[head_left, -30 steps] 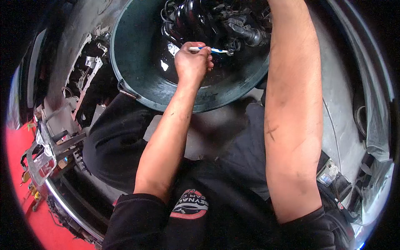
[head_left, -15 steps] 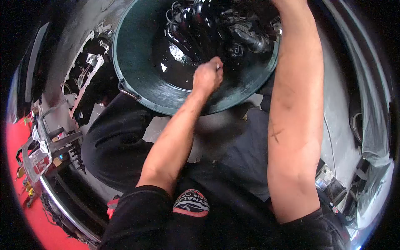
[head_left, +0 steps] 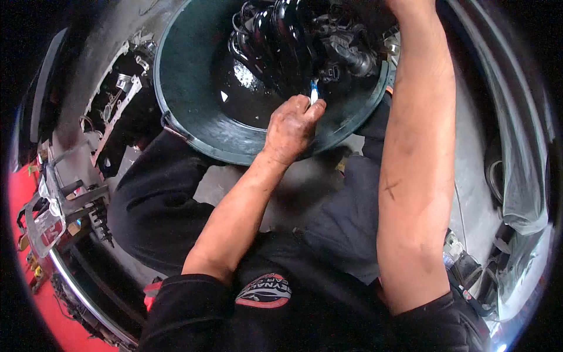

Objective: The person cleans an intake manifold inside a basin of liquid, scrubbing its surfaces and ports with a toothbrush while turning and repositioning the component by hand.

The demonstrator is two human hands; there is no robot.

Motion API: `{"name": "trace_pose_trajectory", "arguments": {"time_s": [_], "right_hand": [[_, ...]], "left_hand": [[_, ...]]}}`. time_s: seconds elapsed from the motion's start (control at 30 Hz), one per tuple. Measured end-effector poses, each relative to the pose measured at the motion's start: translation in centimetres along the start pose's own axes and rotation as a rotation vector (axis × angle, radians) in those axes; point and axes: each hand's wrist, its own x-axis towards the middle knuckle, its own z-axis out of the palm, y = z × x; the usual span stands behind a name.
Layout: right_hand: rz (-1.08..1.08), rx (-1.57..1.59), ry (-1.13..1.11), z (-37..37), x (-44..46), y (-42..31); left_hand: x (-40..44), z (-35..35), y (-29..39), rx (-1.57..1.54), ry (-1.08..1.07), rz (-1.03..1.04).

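Observation:
My left hand (head_left: 293, 126), smeared with dark grime, is closed around a slim blue-and-white tool (head_left: 314, 92), which looks like a small brush. Its tip points up toward a black engine part with curved glossy tubes (head_left: 281, 35), apparently an intake manifold. That part sits in a large dark green tub (head_left: 190, 134) with dark liquid (head_left: 237, 108) in the bottom. At the top edge, over the tub's right side, only the back of my right hand (head_left: 407, 7) shows. Its fingers are out of sight, so I cannot tell what it grips.
The tub stands between my legs on a grey floor (head_left: 475, 193). On the left lie an engine block with a piston (head_left: 124, 82) and a metal frame (head_left: 47, 232). Clear plastic sheeting (head_left: 522, 176) hangs at the right. More parts (head_left: 463, 258) lie near my right elbow.
My left hand has drawn back slightly toward me and turned, so the blue-and-white tool now shows. My right arm has barely moved. The view has shifted a little.

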Motion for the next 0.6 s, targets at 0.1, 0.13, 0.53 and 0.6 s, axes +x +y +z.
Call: {"name": "trace_pose_trajectory", "arguments": {"time_s": [0.1,0.13,0.53,0.6], "right_hand": [[0.010,-0.018,-0.002,0.1,0.0,-0.5],[0.015,-0.032,0.006,0.1,0.1,-0.5],[-0.037,0.003,0.007,0.8,-0.4,-1.1],[-0.017,0.041,0.013,0.6,-0.9,-1.7]], "left_hand": [[-0.7,0.4,-0.4,0.029,0.030,-0.028],[-0.6,0.6,-0.6,0.027,0.039,-0.036],[-0.7,3.5,-2.0,-1.306,-0.240,-1.472],[0.6,1.3,-0.6,-1.846,-0.044,-1.615]]}}
